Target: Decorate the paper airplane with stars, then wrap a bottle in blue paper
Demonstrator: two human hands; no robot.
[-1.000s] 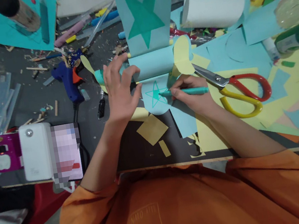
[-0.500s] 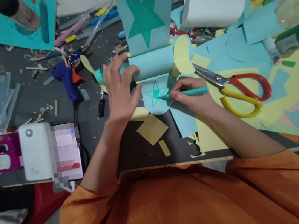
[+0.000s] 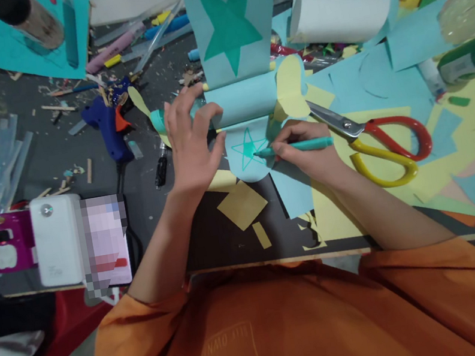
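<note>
A paper plane model lies in front of me, with a light-blue tube body (image 3: pixel 247 101) and a large upper wing (image 3: pixel 222 62) bearing a solid green star. The lower wing (image 3: pixel 243 172) has a green star outline, its middle coloured in. My right hand (image 3: pixel 306 151) grips a green marker (image 3: pixel 314 144), whose tip touches that star. My left hand (image 3: pixel 194 139) rests with spread, bent fingers over the left end of the body, beside a teal cap (image 3: pixel 158 122) and a yellow paper propeller (image 3: pixel 139 102). A yellow paper tail piece (image 3: pixel 291 90) sits at the body's right end.
Scissors (image 3: pixel 347 126) with red and yellow handles lie right of my right hand. At left are a blue glue gun (image 3: pixel 106 127), a white power bank (image 3: pixel 57 241) and a phone (image 3: pixel 115 241). A white tube (image 3: pixel 342 14) lies at the upper right. Paper scraps surround the work.
The marker and my right hand have shifted very slightly to the right. The green fill inside the lower star looks slightly larger. My left hand has stayed in place.
</note>
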